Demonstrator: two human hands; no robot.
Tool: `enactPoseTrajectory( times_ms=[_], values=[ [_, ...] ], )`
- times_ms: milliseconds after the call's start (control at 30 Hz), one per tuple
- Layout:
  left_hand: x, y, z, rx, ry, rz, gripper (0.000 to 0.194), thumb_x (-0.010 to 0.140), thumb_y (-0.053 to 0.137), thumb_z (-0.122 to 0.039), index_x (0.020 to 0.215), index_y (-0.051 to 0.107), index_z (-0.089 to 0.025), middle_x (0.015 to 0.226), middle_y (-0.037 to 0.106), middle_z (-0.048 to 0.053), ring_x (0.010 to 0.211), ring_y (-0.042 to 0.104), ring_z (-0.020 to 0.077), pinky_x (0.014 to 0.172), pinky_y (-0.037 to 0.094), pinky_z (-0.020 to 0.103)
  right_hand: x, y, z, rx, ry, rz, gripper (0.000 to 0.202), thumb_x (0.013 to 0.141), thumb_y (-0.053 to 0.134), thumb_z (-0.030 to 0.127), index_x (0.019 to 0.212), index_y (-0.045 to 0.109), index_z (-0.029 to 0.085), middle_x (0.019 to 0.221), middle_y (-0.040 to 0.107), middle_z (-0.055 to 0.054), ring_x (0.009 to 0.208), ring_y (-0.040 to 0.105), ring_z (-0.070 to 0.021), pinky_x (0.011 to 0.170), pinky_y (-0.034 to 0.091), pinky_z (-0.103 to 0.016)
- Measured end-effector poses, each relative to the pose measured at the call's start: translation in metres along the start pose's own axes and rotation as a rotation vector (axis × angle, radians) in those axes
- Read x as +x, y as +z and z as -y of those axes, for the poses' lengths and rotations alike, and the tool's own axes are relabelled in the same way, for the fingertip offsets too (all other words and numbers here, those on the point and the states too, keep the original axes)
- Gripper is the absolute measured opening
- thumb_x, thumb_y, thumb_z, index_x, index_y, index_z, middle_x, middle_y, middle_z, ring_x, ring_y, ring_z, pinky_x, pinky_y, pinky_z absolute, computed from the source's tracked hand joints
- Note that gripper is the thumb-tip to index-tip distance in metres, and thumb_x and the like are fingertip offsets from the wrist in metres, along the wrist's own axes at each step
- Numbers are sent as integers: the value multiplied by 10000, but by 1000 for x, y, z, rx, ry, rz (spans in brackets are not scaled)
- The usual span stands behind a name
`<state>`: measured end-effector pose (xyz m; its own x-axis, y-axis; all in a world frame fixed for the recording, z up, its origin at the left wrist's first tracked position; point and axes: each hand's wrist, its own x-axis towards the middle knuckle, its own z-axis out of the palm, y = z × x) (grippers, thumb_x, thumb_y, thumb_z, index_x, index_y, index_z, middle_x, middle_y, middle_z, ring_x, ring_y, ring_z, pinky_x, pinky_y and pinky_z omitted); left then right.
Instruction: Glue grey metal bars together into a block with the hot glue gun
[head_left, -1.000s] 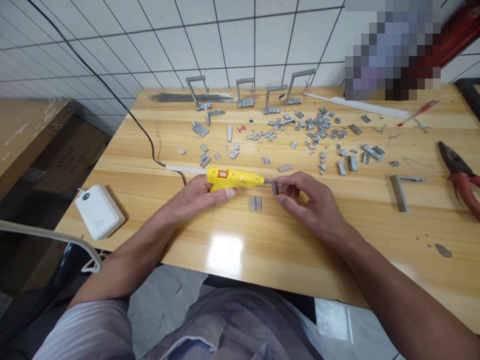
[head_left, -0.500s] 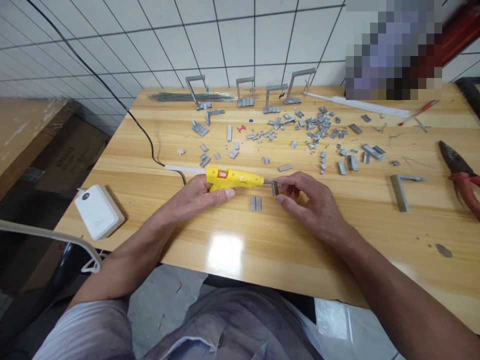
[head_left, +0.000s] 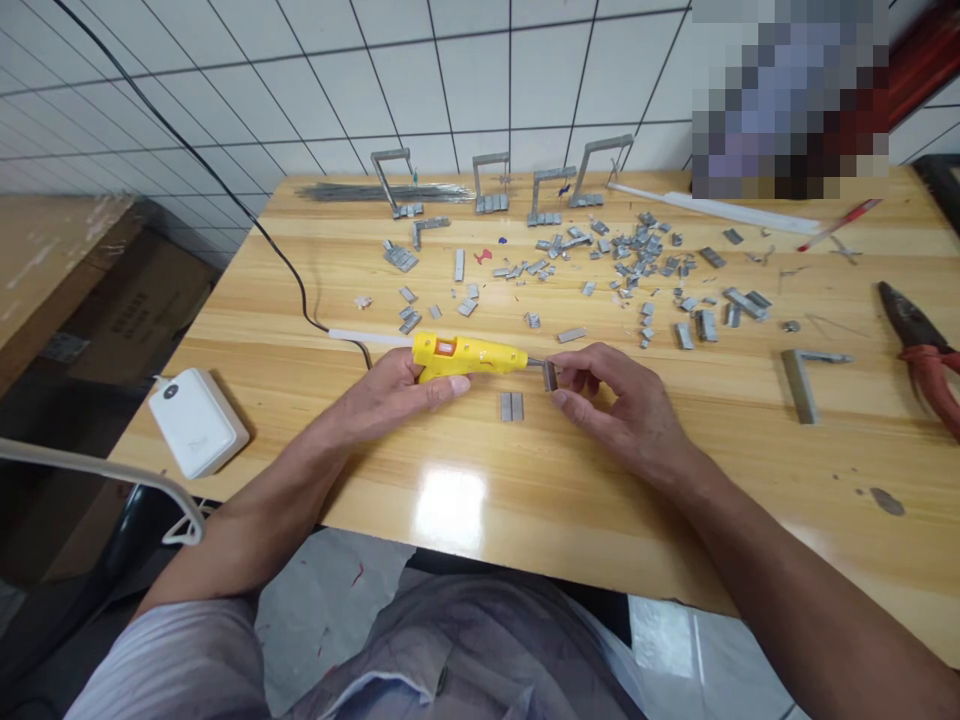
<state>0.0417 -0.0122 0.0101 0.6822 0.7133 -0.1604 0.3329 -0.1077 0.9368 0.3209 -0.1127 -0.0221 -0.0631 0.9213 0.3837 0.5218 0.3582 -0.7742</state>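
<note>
My left hand (head_left: 390,397) grips a yellow glue gun (head_left: 469,355) that lies level over the wooden table (head_left: 525,480), its nozzle pointing right. The nozzle tip touches a small grey staple block (head_left: 550,375), which my right hand (head_left: 622,405) pinches between thumb and fingers. A white glue stick (head_left: 367,338) juts from the gun's back and a black cord (head_left: 285,262) runs off to the far left. Another flat staple block (head_left: 511,406) lies on the table just below the nozzle.
Several loose staple pieces (head_left: 630,260) are scattered across the table's middle. Staple-built frames (head_left: 487,185) stand along the far edge by a bundle of wires (head_left: 352,193). An L-shaped staple piece (head_left: 802,380) and red-handled pliers (head_left: 926,355) lie right. A white adapter (head_left: 196,422) sits front left.
</note>
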Motion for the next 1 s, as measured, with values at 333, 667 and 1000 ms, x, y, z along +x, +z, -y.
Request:
enactPoseTrajectory(
  times_ms=[333, 667, 1000],
  values=[
    [-2, -2, 0, -20, 32, 32, 364, 919, 753, -488, 777, 667, -164, 766, 612, 7, 685, 502, 126, 624, 415, 235, 1, 0, -2, 30, 32, -30, 196, 943, 688, 242, 1132, 730, 273, 865, 687, -7, 765, 649, -170, 692, 521, -326],
    [-5, -3, -2, 33, -13, 57, 364, 875, 770, -509, 939, 759, -151, 836, 693, 44, 767, 605, 184, 632, 458, 252, 0, 1, -5, 26, 24, -33, 195, 947, 696, 235, 1138, 732, 249, 864, 694, -11, 769, 648, -160, 683, 510, -312],
    [-4, -4, 2, 43, 24, 60, 349, 891, 761, -508, 892, 745, -159, 794, 687, 38, 763, 628, 185, 625, 476, 250, 0, 1, -5, 25, 19, -35, 190, 947, 701, 243, 1134, 731, 248, 868, 700, -10, 774, 654, -163, 688, 508, -313]
  ],
)
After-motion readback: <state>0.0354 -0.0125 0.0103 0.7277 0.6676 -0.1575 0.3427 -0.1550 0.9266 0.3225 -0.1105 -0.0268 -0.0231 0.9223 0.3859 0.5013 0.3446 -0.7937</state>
